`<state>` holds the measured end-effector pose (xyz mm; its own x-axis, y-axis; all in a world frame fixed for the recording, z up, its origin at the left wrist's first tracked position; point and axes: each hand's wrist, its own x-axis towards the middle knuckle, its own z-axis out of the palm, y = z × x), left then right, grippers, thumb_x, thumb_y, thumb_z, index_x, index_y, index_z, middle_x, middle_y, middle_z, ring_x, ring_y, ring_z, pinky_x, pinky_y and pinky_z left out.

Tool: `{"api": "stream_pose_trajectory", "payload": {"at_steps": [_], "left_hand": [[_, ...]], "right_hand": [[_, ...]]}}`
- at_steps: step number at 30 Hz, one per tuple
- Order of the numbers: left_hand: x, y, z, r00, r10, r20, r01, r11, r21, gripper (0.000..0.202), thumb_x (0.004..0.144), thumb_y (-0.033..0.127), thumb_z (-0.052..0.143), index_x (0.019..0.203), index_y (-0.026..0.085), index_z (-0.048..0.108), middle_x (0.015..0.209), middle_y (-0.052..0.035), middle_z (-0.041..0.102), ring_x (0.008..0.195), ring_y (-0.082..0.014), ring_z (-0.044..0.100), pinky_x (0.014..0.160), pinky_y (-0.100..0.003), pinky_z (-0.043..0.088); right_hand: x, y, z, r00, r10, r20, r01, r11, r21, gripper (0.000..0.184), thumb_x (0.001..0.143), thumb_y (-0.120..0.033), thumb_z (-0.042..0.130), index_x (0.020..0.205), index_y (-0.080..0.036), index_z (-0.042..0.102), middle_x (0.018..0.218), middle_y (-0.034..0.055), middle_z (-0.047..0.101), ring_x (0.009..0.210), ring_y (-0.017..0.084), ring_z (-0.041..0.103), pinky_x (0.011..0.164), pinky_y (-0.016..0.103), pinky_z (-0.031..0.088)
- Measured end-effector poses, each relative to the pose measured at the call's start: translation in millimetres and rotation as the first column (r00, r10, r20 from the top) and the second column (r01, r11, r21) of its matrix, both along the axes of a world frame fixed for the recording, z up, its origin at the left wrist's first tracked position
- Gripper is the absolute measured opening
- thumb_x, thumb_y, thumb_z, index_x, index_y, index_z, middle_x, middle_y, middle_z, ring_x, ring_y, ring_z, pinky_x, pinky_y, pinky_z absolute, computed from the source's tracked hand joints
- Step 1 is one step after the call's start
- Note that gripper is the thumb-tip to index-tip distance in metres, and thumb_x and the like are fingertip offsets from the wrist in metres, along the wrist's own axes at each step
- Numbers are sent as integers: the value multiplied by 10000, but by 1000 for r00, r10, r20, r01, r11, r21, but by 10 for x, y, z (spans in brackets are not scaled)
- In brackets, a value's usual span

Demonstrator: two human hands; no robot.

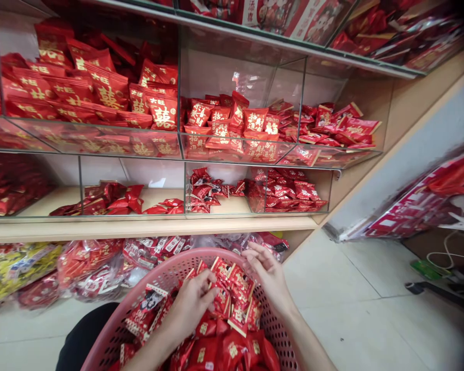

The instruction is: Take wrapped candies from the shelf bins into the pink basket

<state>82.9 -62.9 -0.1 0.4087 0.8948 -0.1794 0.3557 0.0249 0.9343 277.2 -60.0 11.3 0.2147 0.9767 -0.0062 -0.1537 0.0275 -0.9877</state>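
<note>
Red packets printed with gold Chinese characters, too small to read here, are fanned out between two hands over a pink perforated basket. The basket sits at the bottom of the head view and is heaped with more of the same packets.

The left hand has its fingers curled closed around the lower left of the bunch. The right hand is bent over the top right edge with its fingertips on the packets; whether it pinches them cannot be told.

Behind, glass bins on two levels hold red sweets. The larger shelf packets show a gold double-happiness character, 囍. A pale wooden ledge runs beneath the bins. Clear bags of red packs and yellow packs lie under it on a light tiled floor.
</note>
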Motion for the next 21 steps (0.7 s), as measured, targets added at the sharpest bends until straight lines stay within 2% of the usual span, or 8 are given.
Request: {"api": "stream_pose_trajectory", "payload": {"at_steps": [3,6,8,9,12,17,19,21], "left_hand": [[20,-20,-47,989,-30,-144,45,994,102,171,788,352,496,842,195,538,553,64,437,533,-98,452,515,-196,316],[9,-29,-64,968,-64,-241,91,990,106,246,769,334,521,970,203,572,592,45,508,522,-107,448,505,-202,323],[-16,-37,-68,952,-70,-297,119,981,152,298,777,315,510,1053,225,579,780,-4,619,604,-126,525,579,-219,390],[-30,-45,-71,943,-58,-328,128,972,195,317,780,313,509,1079,241,585,924,-33,637,712,-149,568,662,-237,422],[-52,-77,-78,909,-35,-415,166,945,283,338,803,342,487,1115,278,599,1195,-61,561,1030,-219,546,880,-301,408],[-45,-53,37,890,-99,-445,258,915,311,321,852,388,411,1069,303,631,1120,-30,602,930,-181,599,837,-269,443],[-134,49,117,910,-46,-413,212,906,367,327,857,425,394,1010,302,656,1060,-12,634,933,-172,600,838,-248,443],[-341,211,162,926,83,-367,90,897,432,345,841,463,402,974,279,661,999,-10,661,924,-177,603,844,-247,444]], "right_hand": [[0,-3,-15,1000,6,-12,-6,1000,1,414,737,-412,644,1091,-219,552,954,44,654,740,138,597,690,288,490],[4,-5,-25,1000,9,-24,-9,1000,4,408,740,-407,641,1087,-211,552,950,49,651,727,134,594,680,285,487],[6,-4,-24,1000,7,-27,-7,1000,0,406,738,-408,642,1079,-205,556,942,52,654,715,134,593,675,285,485],[6,-4,-22,1000,5,-25,-5,1000,-4,405,735,-411,644,1072,-203,560,935,51,656,704,132,592,667,282,484],[3,0,-19,1000,1,-17,-1,1000,-12,406,727,-418,650,1057,-197,566,897,44,659,662,124,585,625,268,475],[0,9,-29,1000,6,-23,-6,1000,3,402,729,-426,646,1045,-193,558,848,34,648,635,122,572,581,253,461],[7,18,-37,999,4,-32,-4,1000,6,397,729,-430,645,1037,-197,555,833,29,645,626,121,570,572,250,458],[12,30,-49,999,8,-43,-8,1000,12,401,727,-436,645,1035,-197,550,811,26,640,612,121,567,562,251,455]]}}
